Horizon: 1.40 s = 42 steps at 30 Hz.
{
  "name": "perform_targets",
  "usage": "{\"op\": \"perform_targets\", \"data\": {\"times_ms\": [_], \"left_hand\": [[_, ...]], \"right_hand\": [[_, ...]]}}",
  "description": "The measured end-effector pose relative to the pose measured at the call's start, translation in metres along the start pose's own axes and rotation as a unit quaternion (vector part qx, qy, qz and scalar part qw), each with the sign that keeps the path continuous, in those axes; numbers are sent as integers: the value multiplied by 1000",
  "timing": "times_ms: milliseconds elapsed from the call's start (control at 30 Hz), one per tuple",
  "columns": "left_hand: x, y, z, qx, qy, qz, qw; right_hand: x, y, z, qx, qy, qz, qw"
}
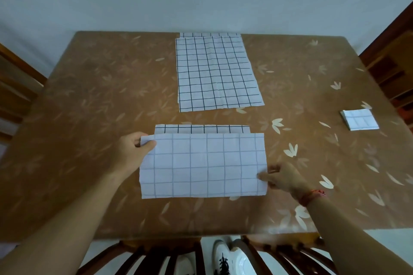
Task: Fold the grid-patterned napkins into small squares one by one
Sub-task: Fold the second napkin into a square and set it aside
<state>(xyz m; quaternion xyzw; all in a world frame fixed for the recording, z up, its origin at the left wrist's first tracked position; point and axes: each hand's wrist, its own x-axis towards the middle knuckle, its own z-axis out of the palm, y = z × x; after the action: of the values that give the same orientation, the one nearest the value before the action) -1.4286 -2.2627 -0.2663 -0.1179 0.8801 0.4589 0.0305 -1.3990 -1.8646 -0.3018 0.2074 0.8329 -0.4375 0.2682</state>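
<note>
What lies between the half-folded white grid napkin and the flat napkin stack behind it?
In the head view, only bare brown leaf-printed tablecloth lies there.

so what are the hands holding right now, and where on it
The half-folded napkin: the left hand pinches its far left corner; the right hand, blurred, seems to pinch its right edge near the front corner.

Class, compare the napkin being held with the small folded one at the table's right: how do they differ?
The held napkin is a wide rectangle, folded once; the small folded napkin is a compact square. The left hand and right hand pinch the held napkin; the small one lies untouched. Both are white with a dark grid.
</note>
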Motion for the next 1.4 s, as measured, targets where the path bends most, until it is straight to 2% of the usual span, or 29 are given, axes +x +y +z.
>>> {"op": "perform_targets", "data": {"times_ms": [233,533,833,1033,1133,1233,1333,1400], "left_hand": [[43,-6,20,-38,17,-21,999],[29,-46,30,-61,-22,-184,981],[-8,-75,40,-3,-38,-177,983],[-18,-75,41,57,-12,-126,990],[-30,-74,43,163,0,-9,987],[-55,-66,63,227,-70,117,964],[-85,-55,91,272,-120,228,927],[-99,-55,107,298,-139,274,904]], "right_hand": [[44,-5,10,8,58,3,998],[77,-12,17,45,96,52,993],[71,-12,20,65,80,71,992],[59,-15,23,37,106,45,993],[49,-19,25,-35,141,16,989],[37,-20,35,-122,189,-40,974],[22,-16,61,-198,194,-151,949],[9,-12,85,-266,161,-233,922]]}}
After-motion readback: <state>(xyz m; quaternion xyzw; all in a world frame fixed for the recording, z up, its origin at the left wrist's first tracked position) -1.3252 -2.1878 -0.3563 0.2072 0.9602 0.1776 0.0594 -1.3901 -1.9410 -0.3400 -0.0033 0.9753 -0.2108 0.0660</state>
